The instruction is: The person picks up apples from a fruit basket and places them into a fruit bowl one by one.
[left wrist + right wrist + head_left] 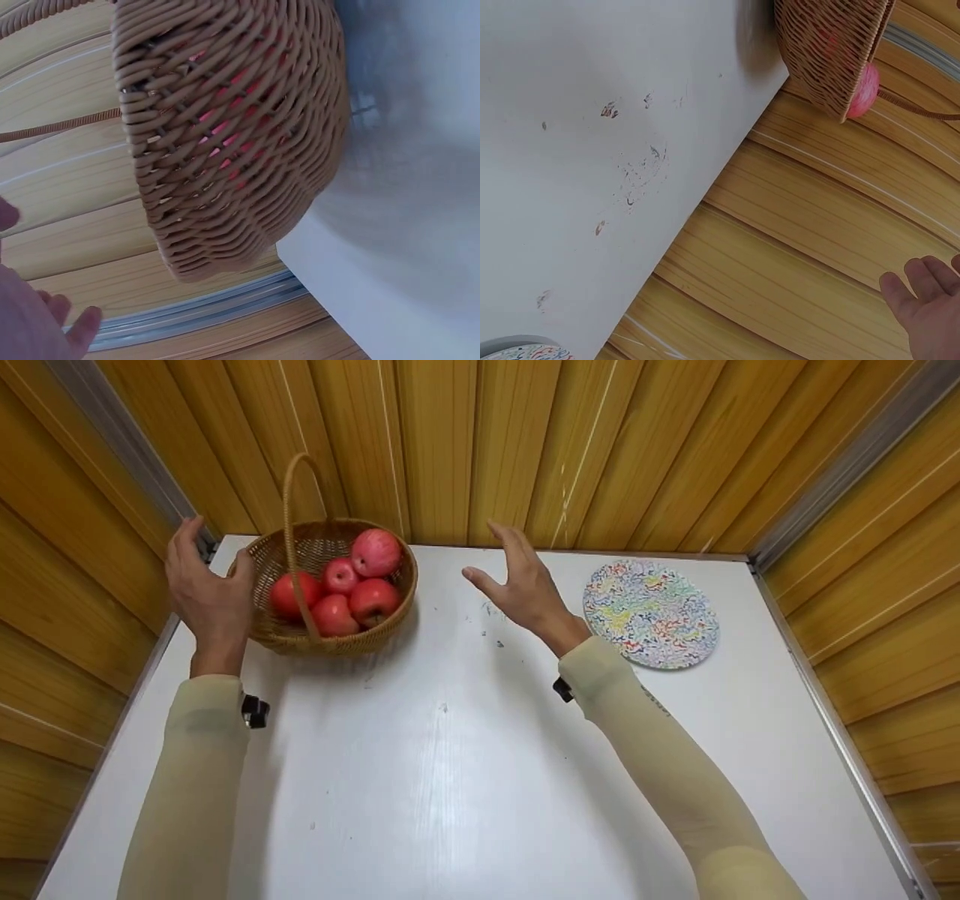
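A wicker basket (352, 643) with a tall arched handle (289, 510) stands at the back left of the white table. Several red apples (334, 615) lie in it, and one paler pink apple (376, 553) rests highest, near the rim. At the basket's left side is my left hand (210, 592), thumb and fingers spread apart, holding nothing. In the left wrist view its fingertips show low at the left, apart from the woven wall (240, 135). My right hand (525, 589) hovers between basket and plate, fingers extended and thumb apart, with nothing in it.
A round plate (651, 615) with a multicoloured speckled pattern lies at the back right, beside my right wrist. Wood-patterned panels (510, 450) wall the table (420, 780) at the back and both sides. Small dark marks dot the tabletop.
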Demonstrator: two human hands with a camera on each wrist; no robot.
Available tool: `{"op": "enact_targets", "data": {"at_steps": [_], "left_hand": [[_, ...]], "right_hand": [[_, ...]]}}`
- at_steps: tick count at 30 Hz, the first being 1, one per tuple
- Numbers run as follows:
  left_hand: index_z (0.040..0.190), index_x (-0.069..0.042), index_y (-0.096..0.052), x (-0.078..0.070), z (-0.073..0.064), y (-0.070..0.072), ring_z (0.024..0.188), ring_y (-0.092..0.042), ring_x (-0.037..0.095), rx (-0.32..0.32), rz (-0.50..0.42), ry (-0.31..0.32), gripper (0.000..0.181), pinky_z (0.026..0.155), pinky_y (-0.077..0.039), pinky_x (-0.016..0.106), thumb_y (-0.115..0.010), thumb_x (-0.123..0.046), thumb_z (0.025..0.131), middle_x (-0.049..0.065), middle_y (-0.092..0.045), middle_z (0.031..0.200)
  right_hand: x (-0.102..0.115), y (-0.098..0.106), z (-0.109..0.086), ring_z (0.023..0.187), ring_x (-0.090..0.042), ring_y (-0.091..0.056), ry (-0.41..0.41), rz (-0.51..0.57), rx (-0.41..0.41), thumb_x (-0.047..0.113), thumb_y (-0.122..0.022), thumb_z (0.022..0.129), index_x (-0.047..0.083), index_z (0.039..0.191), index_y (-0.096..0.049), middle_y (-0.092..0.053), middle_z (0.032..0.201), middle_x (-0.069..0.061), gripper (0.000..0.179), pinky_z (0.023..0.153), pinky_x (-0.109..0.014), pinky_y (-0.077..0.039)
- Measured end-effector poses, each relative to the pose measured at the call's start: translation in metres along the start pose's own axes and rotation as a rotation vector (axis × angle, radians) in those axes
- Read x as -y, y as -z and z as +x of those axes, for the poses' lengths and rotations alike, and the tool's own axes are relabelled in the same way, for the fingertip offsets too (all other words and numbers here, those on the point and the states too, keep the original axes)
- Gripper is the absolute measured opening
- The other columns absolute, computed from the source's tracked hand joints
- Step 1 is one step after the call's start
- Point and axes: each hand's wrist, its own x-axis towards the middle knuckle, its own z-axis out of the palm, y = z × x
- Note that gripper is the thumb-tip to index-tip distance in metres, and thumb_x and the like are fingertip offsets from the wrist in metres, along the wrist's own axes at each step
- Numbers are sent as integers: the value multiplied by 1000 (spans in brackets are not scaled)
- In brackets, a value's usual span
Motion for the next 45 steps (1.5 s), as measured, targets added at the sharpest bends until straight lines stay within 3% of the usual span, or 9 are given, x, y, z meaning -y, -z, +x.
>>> {"op": "enact_targets", "data": {"at_steps": [6,13,17,20,34,39,45], "left_hand": [[159,-12,-47,9,1,0,150,-39,22,135,76,100,60,124,-31,40,-65,-23,103,7,-45,163],[161,-11,-45,24,3,0,153,-36,28,242,144,158,60,125,-30,50,-64,-24,105,12,-41,165],[166,-11,-36,32,3,-1,156,-30,32,331,175,203,65,127,-24,53,-61,-26,107,14,-32,170],[167,-9,-33,38,4,-1,155,-31,36,368,192,219,67,125,-27,56,-60,-26,108,17,-32,170],[167,-7,-32,48,6,-1,155,-30,41,414,221,262,67,124,-27,58,-58,-26,108,19,-31,170],[168,-8,-31,48,7,-1,152,-35,42,427,212,281,68,123,-31,58,-59,-26,108,18,-29,171],[169,-9,-28,51,7,0,155,-31,41,448,199,292,70,124,-28,57,-58,-29,109,19,-30,171]], "right_hand": [[-1,0,1,151,-30,-39,-5,-17,14,47,-69,104,6,165,-34,-38,166,-15,81,124,-44,-33],[2,-2,3,152,-29,-39,8,-46,36,48,-70,103,6,164,-35,-38,165,-15,82,124,-41,-32],[2,-5,3,150,-29,-40,47,-49,32,46,-71,103,4,163,-37,-40,163,-16,81,124,-40,-33],[2,-8,4,150,-28,-40,71,-49,25,45,-70,104,3,163,-37,-42,162,-16,80,124,-39,-32],[10,-25,10,148,-27,-43,132,-32,52,42,-70,105,0,161,-40,-44,160,-17,77,123,-35,-33],[14,-34,13,148,-25,-42,112,-38,86,44,-69,104,2,162,-39,-43,161,-14,78,123,-33,-32],[16,-44,18,149,-23,-41,67,-42,117,45,-69,104,4,162,-39,-42,161,-12,77,123,-31,-31]]}}
